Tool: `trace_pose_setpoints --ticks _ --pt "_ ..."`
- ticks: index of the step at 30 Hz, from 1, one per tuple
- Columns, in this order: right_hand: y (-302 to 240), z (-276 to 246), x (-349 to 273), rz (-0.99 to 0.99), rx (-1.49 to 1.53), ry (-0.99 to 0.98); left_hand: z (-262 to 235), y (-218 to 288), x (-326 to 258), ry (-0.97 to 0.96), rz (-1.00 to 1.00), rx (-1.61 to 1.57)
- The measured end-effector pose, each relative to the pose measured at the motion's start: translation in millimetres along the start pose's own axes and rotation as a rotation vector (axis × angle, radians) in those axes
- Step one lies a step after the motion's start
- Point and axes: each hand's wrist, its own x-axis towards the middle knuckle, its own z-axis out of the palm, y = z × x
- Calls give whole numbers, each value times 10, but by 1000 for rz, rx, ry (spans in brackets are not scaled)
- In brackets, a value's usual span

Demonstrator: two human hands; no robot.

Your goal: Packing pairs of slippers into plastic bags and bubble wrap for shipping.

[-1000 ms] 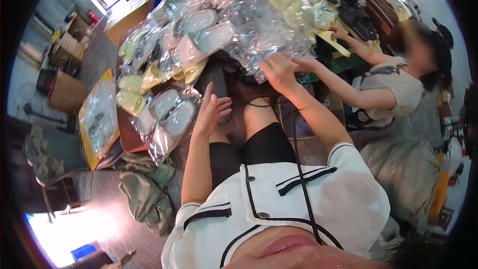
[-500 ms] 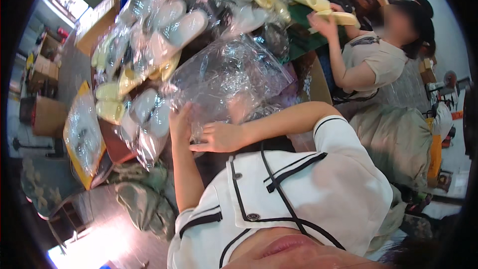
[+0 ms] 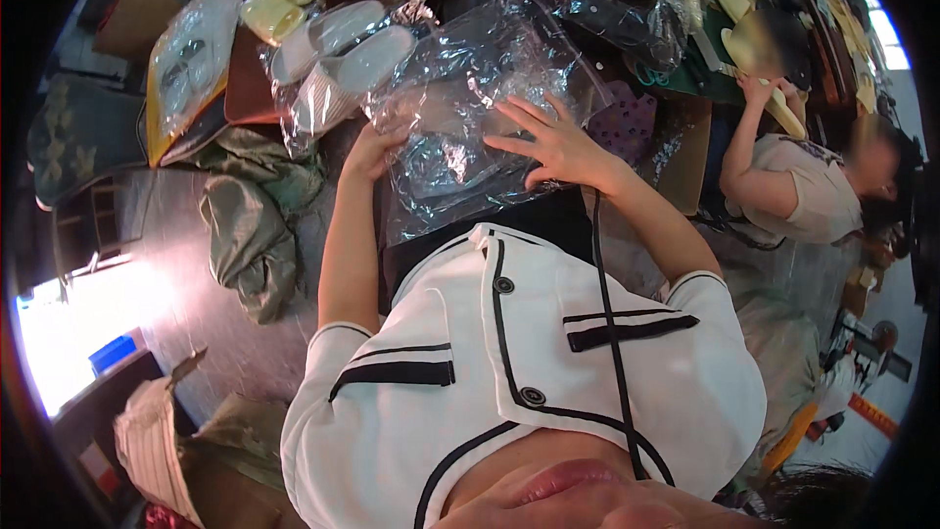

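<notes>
1. A large clear plastic bag (image 3: 455, 162) is held flat over the lap, in front of the white shirt (image 3: 529, 333), with its near edge lying over the black shorts (image 3: 563, 220)
2. The bag is turned aslant: its long axis appears to be laid from the lower left, near the lap, toward the upper right, where a corner is pointed past the right hand (image 3: 563, 147); which end is the opening cannot be told
3. The bag's left edge is touched by the left hand (image 3: 375, 149), whose fingers are bent together there; whether the film is pinched between them cannot be told
4. The right hand is laid over the bag's right part, palm down, with its fingers spread well apart and pointed toward the upper left
5. Just beyond the bag's left side, a pair of white slippers (image 3: 377, 57) is seen wrapped in clear film, with yellow slippers (image 3: 271, 18) placed near it
6. Beyond the bag's upper right, black slippers (image 3: 617, 20) are covered by film
7. To the right, a purple patterned cloth (image 3: 627, 125) is seen beside a cardboard box (image 3: 690, 162)
8. Farther right, a pale yellow slipper (image 3: 786, 116) is held by a co-worker (image 3: 793, 186)
</notes>
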Motion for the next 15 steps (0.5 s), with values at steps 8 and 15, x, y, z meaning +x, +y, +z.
trace_pose_setpoints --ticks 8,15 --pt "47 616 -286 -6 54 103 -28 80 55 1 21 -104" --pt "127 556 -192 18 -61 293 48 62 237 208 142 -144"
